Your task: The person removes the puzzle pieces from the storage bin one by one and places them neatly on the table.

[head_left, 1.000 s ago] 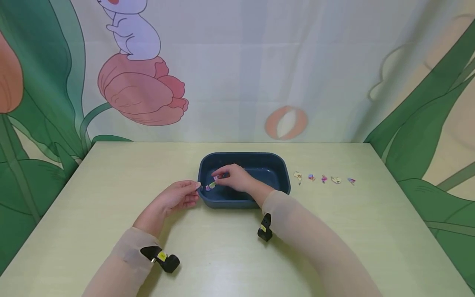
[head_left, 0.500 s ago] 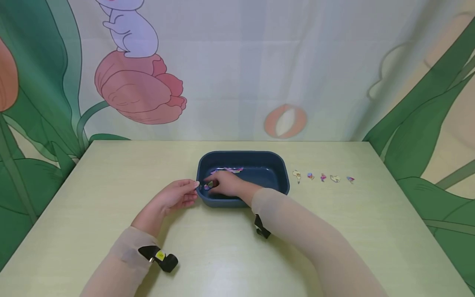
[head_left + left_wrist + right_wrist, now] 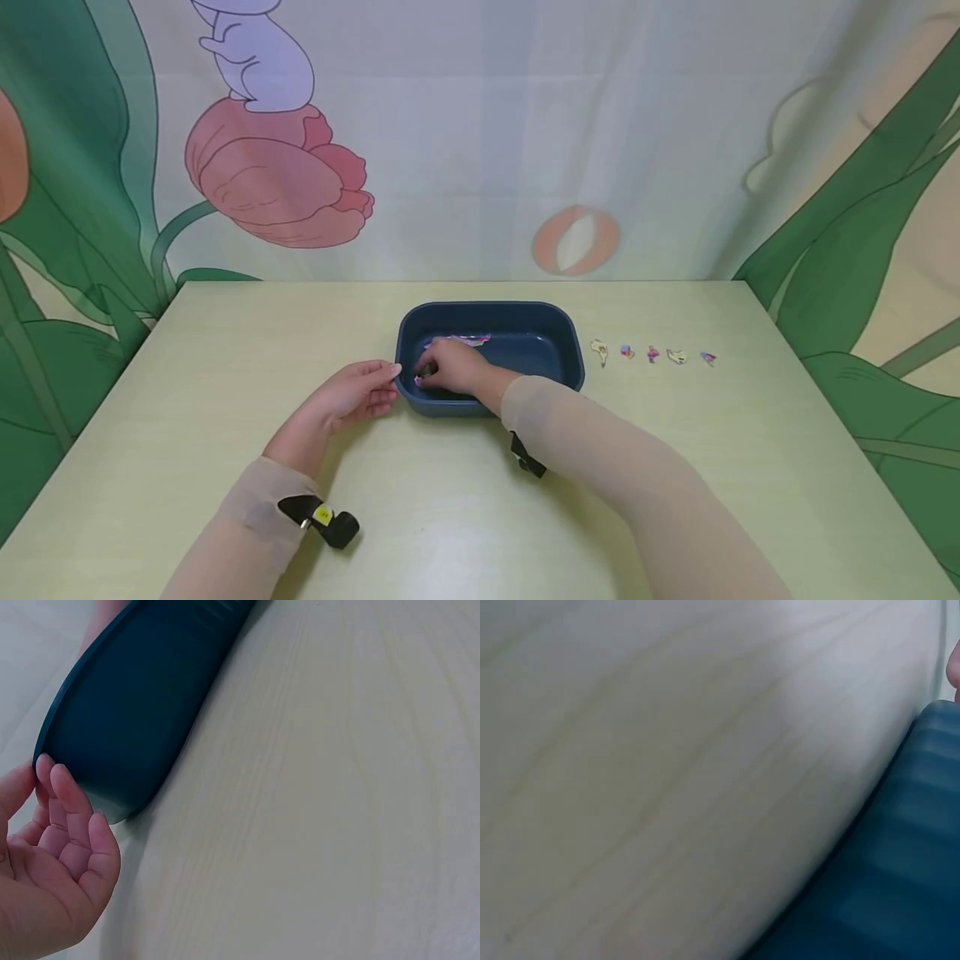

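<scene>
Blue tray lies directly beneath the right hand.

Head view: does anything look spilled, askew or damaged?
Nothing stands out. The bin sits upright on the table, and five small pieces lie in a row beside it. The right hand hides part of the bin, so I can't judge there.

Can read no text; on black wrist camera behind left fingers, see only a yellow label, too small to decipher.
</scene>
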### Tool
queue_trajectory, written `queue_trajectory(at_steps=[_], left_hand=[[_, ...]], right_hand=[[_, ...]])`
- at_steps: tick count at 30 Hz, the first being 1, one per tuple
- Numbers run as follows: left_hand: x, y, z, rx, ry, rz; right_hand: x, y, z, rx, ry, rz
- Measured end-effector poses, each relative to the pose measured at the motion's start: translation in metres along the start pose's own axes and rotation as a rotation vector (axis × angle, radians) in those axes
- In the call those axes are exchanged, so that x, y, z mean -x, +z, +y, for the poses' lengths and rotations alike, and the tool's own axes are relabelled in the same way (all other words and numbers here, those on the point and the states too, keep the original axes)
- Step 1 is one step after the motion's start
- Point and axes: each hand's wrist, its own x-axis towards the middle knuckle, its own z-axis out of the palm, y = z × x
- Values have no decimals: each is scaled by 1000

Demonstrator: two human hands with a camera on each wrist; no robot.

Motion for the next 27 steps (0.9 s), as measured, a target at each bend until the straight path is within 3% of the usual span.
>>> queue_trajectory(at_steps=[6, 18, 22, 27], left_hand=[[0, 1, -1, -6, -11, 15], [-1, 3, -2, -18, -13, 20], [-2, 2, -1, -20, -9, 31], [-2, 2, 0, -11, -16, 39]], right_hand=[[3, -2, 0, 29, 4, 4], [28, -17, 16, -252, -30, 179], [37, -22, 20, -257, -76, 222], [49, -30, 22, -247, -71, 220]])
